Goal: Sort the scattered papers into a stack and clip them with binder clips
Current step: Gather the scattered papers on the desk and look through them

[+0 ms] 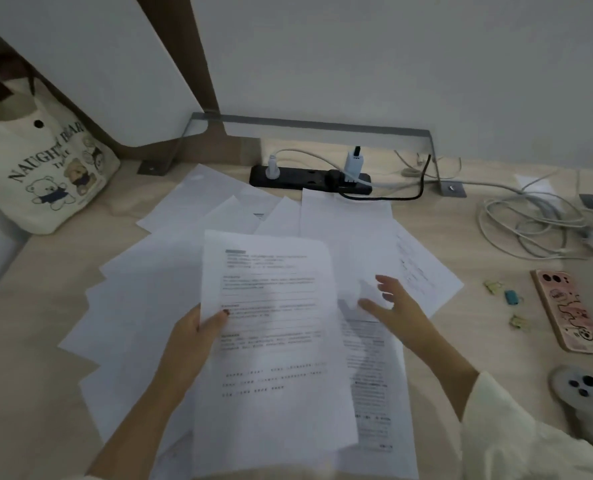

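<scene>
Several white printed papers [170, 271] lie scattered and overlapping across the light wooden desk [38, 375]. My left hand [194, 337] pinches the left edge of a printed sheet [274, 341] and holds it lifted above the pile. My right hand [392, 306] reaches over the sheets on the right with fingers spread, its fingertips touching a paper [368, 265] there. Three small binder clips lie on the desk to the right: a yellow one [492, 286], a teal one [511, 296] and another yellow one [517, 322].
A pink-cased phone [569, 310] lies right of the clips, with a grey controller [581, 388] nearer me. A black power strip [309, 178] and tangled white cables [530, 223] sit at the back. A printed tote bag [42, 168] stands at back left.
</scene>
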`<state>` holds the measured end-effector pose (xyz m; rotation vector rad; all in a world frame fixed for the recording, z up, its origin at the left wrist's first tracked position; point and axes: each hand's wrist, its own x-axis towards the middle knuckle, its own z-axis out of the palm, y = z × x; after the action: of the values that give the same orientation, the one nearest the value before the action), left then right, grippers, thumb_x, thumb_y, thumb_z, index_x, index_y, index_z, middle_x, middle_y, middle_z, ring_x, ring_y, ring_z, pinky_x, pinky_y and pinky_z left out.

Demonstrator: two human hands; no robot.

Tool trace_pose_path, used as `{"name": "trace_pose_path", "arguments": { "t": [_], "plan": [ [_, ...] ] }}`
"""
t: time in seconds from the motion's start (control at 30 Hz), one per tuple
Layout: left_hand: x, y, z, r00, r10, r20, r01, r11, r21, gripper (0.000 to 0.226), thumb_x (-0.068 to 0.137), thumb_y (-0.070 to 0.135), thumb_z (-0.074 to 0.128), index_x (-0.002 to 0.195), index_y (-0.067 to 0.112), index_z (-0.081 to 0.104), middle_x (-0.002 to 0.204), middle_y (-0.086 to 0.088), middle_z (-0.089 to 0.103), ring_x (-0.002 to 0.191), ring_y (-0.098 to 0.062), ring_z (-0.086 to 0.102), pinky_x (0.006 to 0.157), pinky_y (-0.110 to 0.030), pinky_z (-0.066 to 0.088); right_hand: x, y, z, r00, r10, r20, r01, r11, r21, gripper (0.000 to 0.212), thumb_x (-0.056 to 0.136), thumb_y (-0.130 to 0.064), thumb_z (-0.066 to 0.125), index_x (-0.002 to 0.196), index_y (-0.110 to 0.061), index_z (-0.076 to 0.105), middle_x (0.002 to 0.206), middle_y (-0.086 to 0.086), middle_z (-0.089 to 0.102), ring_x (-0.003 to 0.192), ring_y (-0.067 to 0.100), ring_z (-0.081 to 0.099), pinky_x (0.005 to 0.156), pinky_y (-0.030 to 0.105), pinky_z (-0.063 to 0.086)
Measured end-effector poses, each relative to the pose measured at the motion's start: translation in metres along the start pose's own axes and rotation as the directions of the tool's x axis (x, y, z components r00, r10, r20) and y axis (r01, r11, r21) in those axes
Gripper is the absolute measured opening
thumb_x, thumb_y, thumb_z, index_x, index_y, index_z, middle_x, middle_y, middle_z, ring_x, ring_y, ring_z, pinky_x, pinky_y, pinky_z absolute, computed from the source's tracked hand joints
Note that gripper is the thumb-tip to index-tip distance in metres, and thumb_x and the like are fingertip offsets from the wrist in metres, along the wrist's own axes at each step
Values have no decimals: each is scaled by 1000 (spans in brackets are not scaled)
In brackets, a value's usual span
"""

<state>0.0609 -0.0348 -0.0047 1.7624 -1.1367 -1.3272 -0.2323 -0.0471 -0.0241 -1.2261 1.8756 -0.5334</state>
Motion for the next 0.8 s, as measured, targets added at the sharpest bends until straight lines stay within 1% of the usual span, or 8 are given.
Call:
{"name": "trace_pose_path", "arguments": {
  "t": [0.07,0.17,0.27,0.37,0.43,0.5,0.6,0.8],
  "plan": [
    [8,-16,-15,996,-58,-65,58,998,-1,32,94,19,49,126,19,54,105,5,60,91,-12,56,80,-23,43,11,11,21,985,-137,102,170,851,-496,77,85,-36,59,146,-18,16,153,10,21,138,26,29,110,35,26],
    [17,-36,-27,987,-123,-103,121,992,-20,36,95,19,47,130,16,51,113,-1,57,99,-17,52,87,-31,40,18,18,41,951,-184,249,309,593,-743,80,89,-34,50,147,-21,-2,155,17,7,142,29,15,116,37,14],
    [23,-51,-31,973,-206,-103,200,978,-63,37,96,19,46,132,13,49,116,-4,57,100,-20,53,90,-32,40,20,18,51,953,-212,216,296,503,-812,71,90,-23,48,147,-18,4,148,19,18,131,31,33,107,34,32],
    [28,-62,-31,960,-262,-98,256,964,-75,37,96,18,45,132,10,50,125,-10,57,111,-26,53,95,-34,38,21,25,55,952,-275,134,267,529,-806,67,83,-12,57,142,-12,25,138,20,35,115,30,51,82,31,50],
    [30,-67,-31,954,-282,-101,276,959,-71,37,95,17,46,131,9,50,129,-11,56,117,-28,52,96,-35,37,22,28,55,944,-306,126,286,563,-776,64,67,-9,72,126,-10,48,121,21,52,93,32,64,54,28,53],
    [32,-71,-31,951,-291,-105,284,956,-70,37,95,17,46,131,9,50,130,-11,56,114,-26,52,95,-34,36,25,32,52,932,-334,139,308,531,-789,64,52,-9,81,111,-9,55,105,19,61,72,27,68,38,22,47],
    [33,-73,-30,949,-297,-109,289,954,-80,37,94,16,47,131,9,51,128,-10,56,112,-24,51,95,-34,36,29,34,50,914,-380,141,334,509,-793,63,55,-10,81,108,-12,47,99,12,64,66,21,67,35,19,44],
    [32,-77,-28,951,-285,-123,275,957,-88,37,94,18,47,131,11,51,123,-7,57,109,-21,50,97,-33,35,23,35,47,899,-409,158,379,542,-750,49,78,-39,64,116,-13,49,109,10,56,79,25,64,44,25,48]
  ]
}}
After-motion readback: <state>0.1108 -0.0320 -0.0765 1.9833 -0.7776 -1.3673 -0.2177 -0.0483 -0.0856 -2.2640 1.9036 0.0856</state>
